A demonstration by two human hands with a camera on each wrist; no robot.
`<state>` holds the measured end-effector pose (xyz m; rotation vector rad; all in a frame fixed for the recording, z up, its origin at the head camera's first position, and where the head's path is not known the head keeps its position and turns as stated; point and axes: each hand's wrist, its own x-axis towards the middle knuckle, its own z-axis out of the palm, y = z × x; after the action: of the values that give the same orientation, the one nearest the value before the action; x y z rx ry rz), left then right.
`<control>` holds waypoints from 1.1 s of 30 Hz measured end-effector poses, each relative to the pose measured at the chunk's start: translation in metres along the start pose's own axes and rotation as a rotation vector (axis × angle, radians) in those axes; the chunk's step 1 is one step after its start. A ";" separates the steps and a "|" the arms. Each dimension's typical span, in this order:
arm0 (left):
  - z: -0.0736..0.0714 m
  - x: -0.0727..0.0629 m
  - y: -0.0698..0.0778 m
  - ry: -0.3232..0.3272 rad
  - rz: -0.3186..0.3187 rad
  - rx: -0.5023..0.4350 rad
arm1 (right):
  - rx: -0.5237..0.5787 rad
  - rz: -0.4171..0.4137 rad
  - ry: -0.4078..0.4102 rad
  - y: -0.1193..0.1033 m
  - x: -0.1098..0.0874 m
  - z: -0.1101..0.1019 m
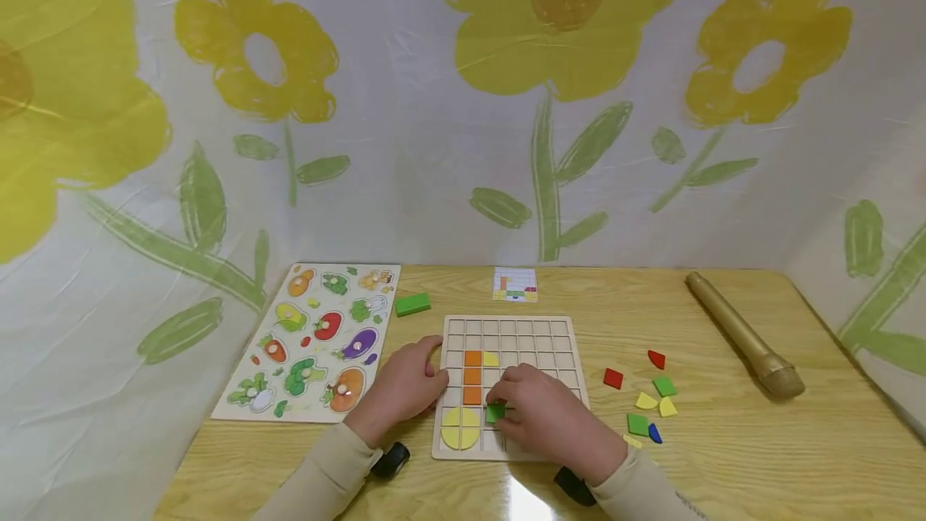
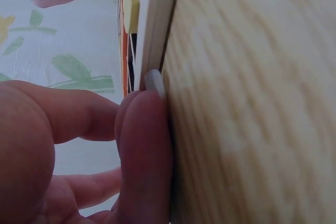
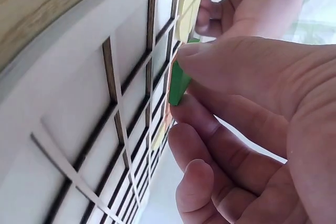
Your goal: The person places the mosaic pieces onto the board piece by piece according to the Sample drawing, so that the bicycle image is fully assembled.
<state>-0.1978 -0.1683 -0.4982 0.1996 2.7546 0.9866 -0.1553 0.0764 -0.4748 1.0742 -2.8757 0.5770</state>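
Pale sleeves [image 1: 318,473] come first, then the left hand [image 1: 405,380] at the edge of a gridded board [image 1: 526,342] and the right hand [image 1: 538,408] pinching a green tile [image 1: 495,413].

From overhead, the tile sits low over the board, left of centre, just right of the yellow disc [image 1: 452,437] and near the orange squares [image 1: 473,376]; the right wrist view plainly shows thumb and fingertip closed on it, while the left wrist view gives the board's side, left fingers bent against it. Whether they pinch or merely rest there, I can't tell. Fingers cover part of the tile overhead, and the left wrist view cuts it to a green sliver. Its face looks square, without a long axis; seen by the right wrist it's narrow, slanting from upper right to lower left. Whether its underside touches the board, I can't make out.
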 end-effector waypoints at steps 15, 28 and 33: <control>-0.002 -0.002 0.003 -0.027 -0.036 -0.060 | -0.053 -0.020 -0.008 -0.002 0.001 0.008; 0.000 -0.001 0.003 -0.008 -0.009 -0.037 | -0.074 -0.011 0.000 -0.003 0.001 0.010; 0.000 -0.001 0.002 -0.012 -0.020 -0.047 | -0.069 -0.008 -0.011 -0.004 0.001 0.009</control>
<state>-0.1963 -0.1666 -0.4967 0.1691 2.7140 1.0411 -0.1525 0.0695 -0.4814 1.0825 -2.8761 0.4690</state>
